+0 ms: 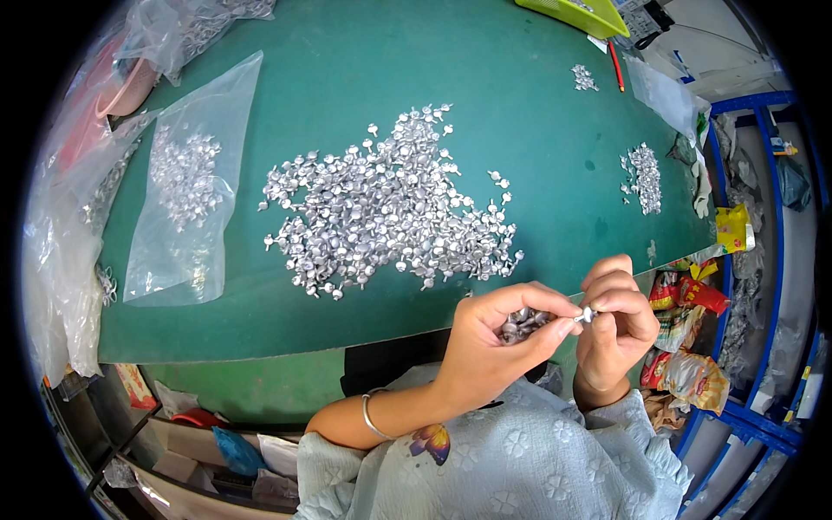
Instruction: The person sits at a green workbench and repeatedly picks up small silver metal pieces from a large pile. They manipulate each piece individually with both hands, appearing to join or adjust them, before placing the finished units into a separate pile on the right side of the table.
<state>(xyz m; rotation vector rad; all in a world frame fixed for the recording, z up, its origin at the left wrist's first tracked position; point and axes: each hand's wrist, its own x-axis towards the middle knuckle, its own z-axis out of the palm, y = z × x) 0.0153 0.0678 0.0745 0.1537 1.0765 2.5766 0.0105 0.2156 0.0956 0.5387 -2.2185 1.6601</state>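
Observation:
My left hand (479,351) is curled around a handful of small silver metal parts (522,324), each with a rounded head and a short stem. Its thumb and forefinger pinch the stem side of one such metal part (588,315). On that same part's rounded end are the closed fingertips of my right hand (614,334). Both hands are just past the table's near edge, in front of my body. A large heap of the same silver parts (381,217) covers the middle of the green table (529,95).
Left of the heap lies a clear plastic bag (178,269) with similar parts in it. Smaller piles (644,178) sit at the right, near a red pen (616,68). A yellow-green basket (576,16) stands at the far edge. Blue shelving (767,347) and bright packets (693,381) flank my right.

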